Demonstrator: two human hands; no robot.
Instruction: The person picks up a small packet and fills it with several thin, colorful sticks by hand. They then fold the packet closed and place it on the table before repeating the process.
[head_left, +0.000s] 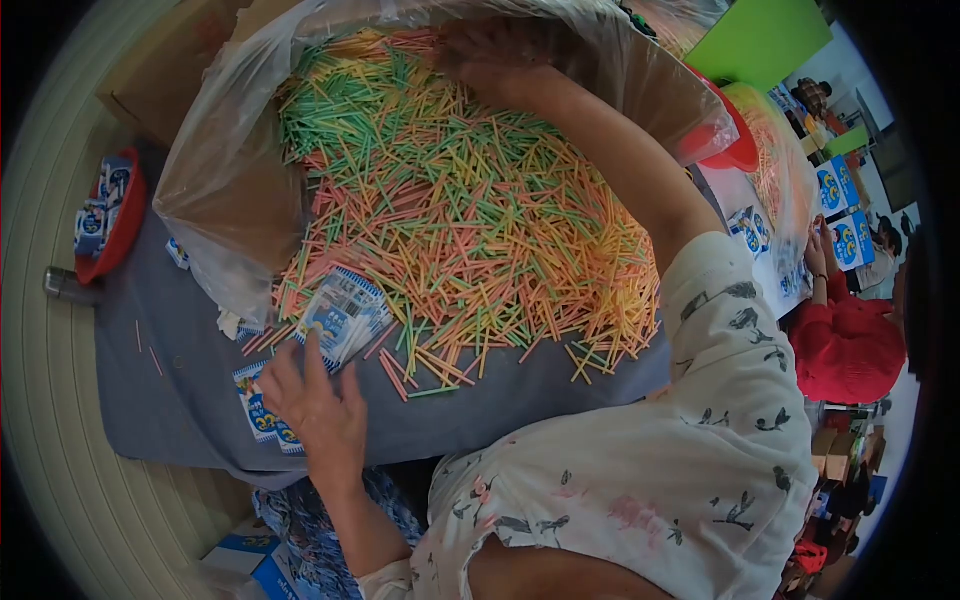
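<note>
paper packets [343, 318] at left hand [315, 405] fingertips — right hand [490, 55] among sticks [470, 210].

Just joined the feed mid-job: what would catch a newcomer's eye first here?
The huge heap of thin green, orange, pink and yellow sticks spills from an open clear plastic bag onto the grey cloth at centre. The left hand fingers a stack of small blue-and-white printed packets at the heap's near edge; the right hand reaches deep into the bag's far end.

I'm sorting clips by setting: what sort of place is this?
Probably a small hand-packing workshop: a plastic bag spilling a heap of coloured sticks, printed paper packets under the left hand, and another person working nearby.
</note>
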